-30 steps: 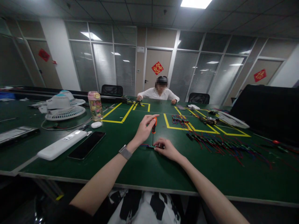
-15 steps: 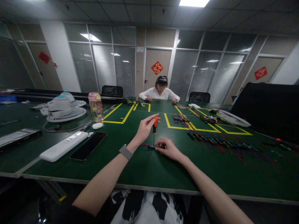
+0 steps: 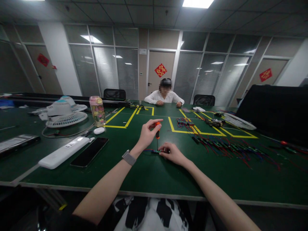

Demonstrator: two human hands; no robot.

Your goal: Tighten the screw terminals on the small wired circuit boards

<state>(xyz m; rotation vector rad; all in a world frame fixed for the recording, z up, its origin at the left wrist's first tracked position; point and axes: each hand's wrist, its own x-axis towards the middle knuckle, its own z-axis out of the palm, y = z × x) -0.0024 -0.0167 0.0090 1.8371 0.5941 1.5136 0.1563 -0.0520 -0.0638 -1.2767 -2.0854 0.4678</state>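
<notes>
My left hand [image 3: 148,133] is closed around the orange and black handle of a screwdriver [image 3: 157,131], which stands upright. Its shaft points down onto a small green circuit board [image 3: 156,151] lying on the green table [image 3: 134,179]. Red and blue wires run out from the board's left end. Beside the screwdriver's tip, my right hand [image 3: 172,154] pinches the right end of the board against the tabletop. Where exactly the tip touches the board is too small to make out.
Several wired boards [image 3: 223,146] lie to the right, with a wire bundle [image 3: 185,123] behind. On the left are a phone [image 3: 89,152], a white power strip [image 3: 64,152], a bottle [image 3: 97,111] and fans [image 3: 66,114]. A person [image 3: 165,94] sits opposite.
The view has shifted slightly. My left hand's fingers have turned a little about the screwdriver handle, which leans slightly differently. My right hand stays on the board.
</notes>
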